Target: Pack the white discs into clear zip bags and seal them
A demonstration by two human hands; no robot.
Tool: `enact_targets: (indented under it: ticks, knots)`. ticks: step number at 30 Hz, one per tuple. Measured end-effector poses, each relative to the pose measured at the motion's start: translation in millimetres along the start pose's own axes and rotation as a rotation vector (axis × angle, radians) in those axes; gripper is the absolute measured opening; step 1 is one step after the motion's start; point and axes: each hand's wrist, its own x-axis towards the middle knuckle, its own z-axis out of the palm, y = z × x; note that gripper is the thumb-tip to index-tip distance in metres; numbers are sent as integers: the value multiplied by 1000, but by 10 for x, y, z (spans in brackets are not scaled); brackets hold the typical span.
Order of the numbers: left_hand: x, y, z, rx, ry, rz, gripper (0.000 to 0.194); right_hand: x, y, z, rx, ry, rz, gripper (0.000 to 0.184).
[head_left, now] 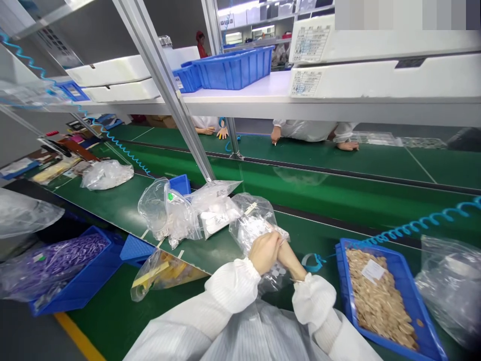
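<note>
My left hand [264, 252] is closed, its knuckles up, over a clear plastic bag [252, 224] with white pieces in it. Pressed close beside it, my right hand [288, 256] has its fingers curled at the same bag, mostly hidden behind the left. The bag spreads out beyond my fingers, and part of it hangs below them. Just left of it lies another bag of white parts [220, 215], then a clear zip bag [165, 208] with pale pieces and a green dot sticker.
A blue tray of tan flat pieces [383, 296] sits at right, beside a blue wrist strap [314, 261] and a coiled blue cord [421, 224]. A blue bin of purple parts [75, 281] stands lower left. Across the bench are co-workers' hands [276, 134]; a metal post [169, 90] rises ahead.
</note>
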Motion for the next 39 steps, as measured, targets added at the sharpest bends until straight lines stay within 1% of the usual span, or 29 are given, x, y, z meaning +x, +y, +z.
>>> enact_targets:
  ticks: [3,7,10,13,16,19,20,23,24,29,35,38,39]
  knots:
    - [-32,75,10,14,-34,20,22,-59,-74,10,39,-33,-7,24]
    - [-193,123,10,22,-53,29,21,-128,-158,73,127,-66,-18,44]
    - [-290,129,13,9,-43,44,18,-158,-143,112,178,-54,-33,57]
    - [-360,105,-13,5,-13,52,15,-189,-86,104,214,-18,-28,61]
    - [-454,29,-79,33,61,23,16,-221,-64,41,250,14,-2,59]
    - [-549,-83,-144,19,143,14,29,-225,-110,-46,282,18,41,57]
    - [-565,-116,-156,-4,152,-4,30,-216,-135,-72,289,13,60,57]
    - [-534,-173,-160,-77,135,-96,15,-162,-199,-116,297,-3,132,54]
    - [-500,-180,-154,-94,131,-114,13,-139,-210,-121,297,-8,159,51]
    - [-344,-245,-161,-152,133,-109,19,-37,-168,-168,279,-30,253,38]
    - [-398,-487,-204,-150,265,-256,20,87,-8,-319,265,39,243,24]
    - [-399,-582,-177,-126,280,-308,11,124,56,-279,278,18,216,20]
    - [-391,-606,-166,-117,284,-331,11,126,70,-246,281,3,202,21]
